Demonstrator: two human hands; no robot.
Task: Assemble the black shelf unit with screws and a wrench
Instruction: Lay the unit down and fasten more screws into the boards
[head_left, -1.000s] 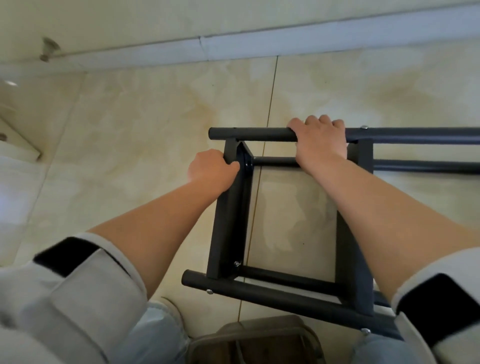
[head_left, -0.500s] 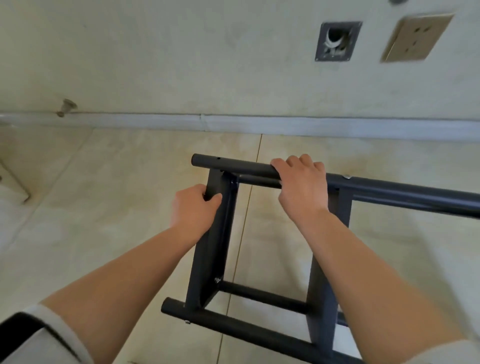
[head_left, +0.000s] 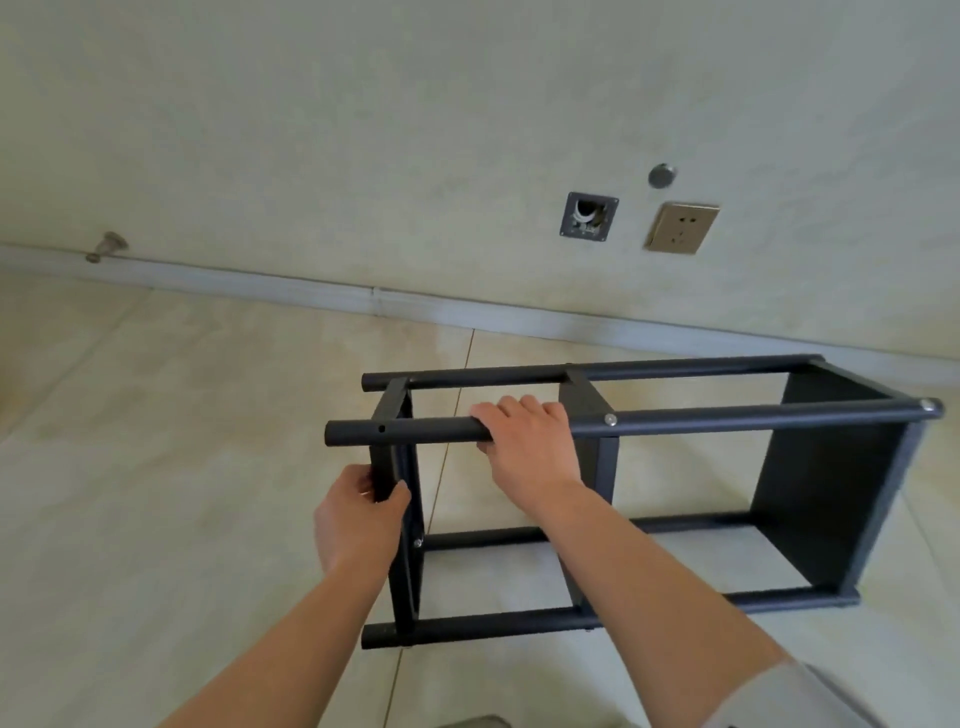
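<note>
While the shelf unit (head_left: 826, 499) lay lengthwise along the wall (head_left: 363, 130), the left hand (head_left: 358, 519) gripped its end panel (head_left: 397, 467) and the right hand (head_left: 530, 441) its upper tube (head_left: 727, 418).

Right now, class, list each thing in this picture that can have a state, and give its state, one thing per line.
Shelf unit: lying on its side on the floor, held by both hands.
Left hand: gripping the end panel.
Right hand: curled over the near top tube.
End panel: upright, one screw showing low down.
Near top tube: screw hole at its left end empty.
Wall box: uncovered, cable inside.
Wall socket: nothing plugged in.
</note>
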